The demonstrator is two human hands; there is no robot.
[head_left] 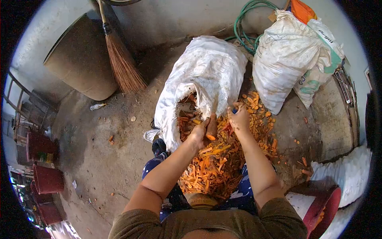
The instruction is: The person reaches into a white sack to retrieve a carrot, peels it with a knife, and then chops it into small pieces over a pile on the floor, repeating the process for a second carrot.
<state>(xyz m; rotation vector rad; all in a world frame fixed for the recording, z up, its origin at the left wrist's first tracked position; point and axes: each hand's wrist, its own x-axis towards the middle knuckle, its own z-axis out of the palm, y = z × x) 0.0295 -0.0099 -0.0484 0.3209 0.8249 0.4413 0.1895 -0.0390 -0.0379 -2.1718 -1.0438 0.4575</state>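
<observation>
My left hand [197, 134] is closed around a carrot [212, 126], whose lower end shows a cut orange face. To its right, my right hand [239, 118] is closed on a small blue-handled tool [234, 110]; its working end cannot be made out. Both hands are just in front of the mouth of a white woven sack [207, 59], which lies open toward me with carrots inside. Below my hands and between my knees is a heap of orange carrot peelings [211, 171], spreading to the right of the sack.
A full white sack [284, 59] stands at the back right beside a green hose [240, 28]. At the back left, a broom [121, 63] leans by a large brown bin [79, 59]. Red buckets [47, 179] line the left; a tipped red bucket [324, 207] is at lower right.
</observation>
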